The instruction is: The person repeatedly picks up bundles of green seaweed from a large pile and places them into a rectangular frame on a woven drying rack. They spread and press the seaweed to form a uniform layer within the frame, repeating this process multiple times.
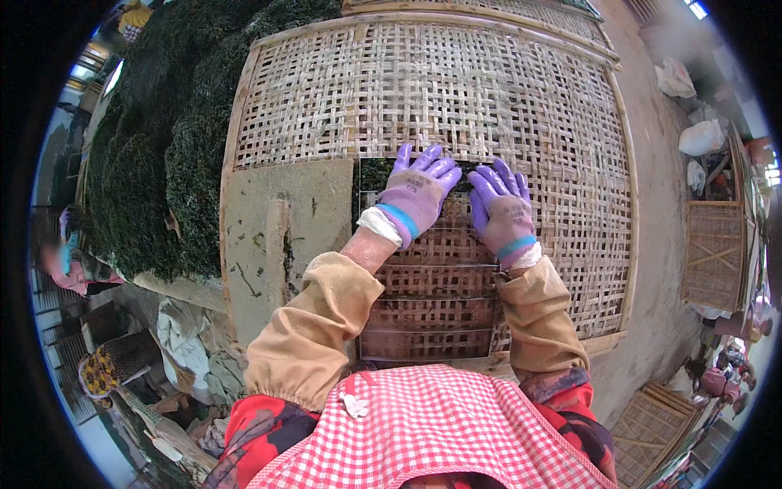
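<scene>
Closest to my head camera is the wearer's red-and-white checked cloth apron [423,424], with loose tan fabric sleeves [301,330] reaching forward on either side. Just past it I see a thin-edged rectangular frame [432,266], split by narrow crossbars, lying flat on a pale woven bamboo mat [562,106]; the weave shows through its nearer sections. Over its far end, I have the left hand [411,196] in a purple-coated glove, fingers extended and spread, gripping nothing, beside a dark green, stringy plant layer [375,174] in the farthest section. The similarly gloved right hand [507,213] sits at the far right corner, fingers straight, thumb apart; I can't tell how firmly either presses. Left of the frame lies a flat grey-green board [326,196]. Beyond it rises a large dark green heap [195,155], and well off to the right stand wood-framed woven racks [713,253].
</scene>
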Demonstrator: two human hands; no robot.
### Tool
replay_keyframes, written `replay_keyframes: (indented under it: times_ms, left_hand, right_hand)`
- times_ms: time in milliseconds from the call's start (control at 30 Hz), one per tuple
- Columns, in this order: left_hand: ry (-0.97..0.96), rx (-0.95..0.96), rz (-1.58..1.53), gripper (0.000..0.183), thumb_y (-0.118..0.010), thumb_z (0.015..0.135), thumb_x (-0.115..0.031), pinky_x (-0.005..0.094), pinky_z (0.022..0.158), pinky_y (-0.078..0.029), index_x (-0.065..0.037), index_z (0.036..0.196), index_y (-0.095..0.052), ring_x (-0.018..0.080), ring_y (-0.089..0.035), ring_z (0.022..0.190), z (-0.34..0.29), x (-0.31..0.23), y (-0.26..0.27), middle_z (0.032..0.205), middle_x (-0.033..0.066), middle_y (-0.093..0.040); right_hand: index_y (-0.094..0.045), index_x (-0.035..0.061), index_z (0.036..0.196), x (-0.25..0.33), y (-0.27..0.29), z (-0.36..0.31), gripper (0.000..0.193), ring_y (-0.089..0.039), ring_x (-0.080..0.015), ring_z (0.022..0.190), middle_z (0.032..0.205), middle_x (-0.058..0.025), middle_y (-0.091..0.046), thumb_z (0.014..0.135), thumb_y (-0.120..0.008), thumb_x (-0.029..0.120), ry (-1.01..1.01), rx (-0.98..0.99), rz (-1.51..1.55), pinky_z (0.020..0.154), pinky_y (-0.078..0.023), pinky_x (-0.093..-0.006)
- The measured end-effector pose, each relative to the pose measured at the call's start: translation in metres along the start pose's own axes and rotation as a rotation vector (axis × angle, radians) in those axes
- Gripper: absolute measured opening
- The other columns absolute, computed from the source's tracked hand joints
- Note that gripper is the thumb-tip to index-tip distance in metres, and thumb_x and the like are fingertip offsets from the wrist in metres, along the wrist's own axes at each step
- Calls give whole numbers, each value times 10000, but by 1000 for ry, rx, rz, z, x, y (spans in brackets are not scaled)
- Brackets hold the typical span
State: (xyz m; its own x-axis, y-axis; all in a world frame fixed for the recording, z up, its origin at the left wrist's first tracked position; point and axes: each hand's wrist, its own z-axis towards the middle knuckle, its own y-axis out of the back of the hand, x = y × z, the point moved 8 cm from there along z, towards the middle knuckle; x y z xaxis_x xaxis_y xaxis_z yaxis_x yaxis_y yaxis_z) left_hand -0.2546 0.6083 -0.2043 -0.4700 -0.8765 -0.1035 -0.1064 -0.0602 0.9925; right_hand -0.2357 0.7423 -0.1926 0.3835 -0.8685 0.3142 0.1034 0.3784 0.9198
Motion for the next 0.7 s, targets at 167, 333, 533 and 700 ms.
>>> replay_keyframes:
  times_ms: [167,333,533,700]
  left_hand:
    - [-10,-66,-49,461,-545,918,-172,505,1201,-203,-204,1378,-548,234,-399,1409,-4,6,2,1426,40,-543]
    - [199,-260,-56,587,-594,927,-267,532,1195,-195,-169,1479,-421,306,-303,1455,-24,34,20,1521,106,-416]
    - [330,-271,-73,620,-630,894,-217,528,1172,-235,-148,1473,-419,311,-324,1436,-25,54,24,1484,98,-451]
    - [120,-227,-133,576,-507,943,-202,565,1196,-148,-183,1506,-388,283,-276,1477,-29,49,45,1550,69,-392]
  right_hand:
    - [-592,146,1321,22,-7,9,396,-371,-277,1434,1434,-72,-538,960,-546,302,40,86,-45,1191,-232,-506]
    - [-531,126,1382,39,-3,11,455,-331,-281,1455,1485,-96,-482,986,-491,347,-9,186,0,1218,-179,-492]
    - [-452,67,1443,68,-54,17,576,-342,-310,1443,1537,-140,-403,985,-491,413,135,208,2,1205,-213,-485]
    - [-523,82,1381,72,-51,17,510,-403,-322,1399,1479,-156,-466,971,-532,383,123,106,11,1187,-255,-482]
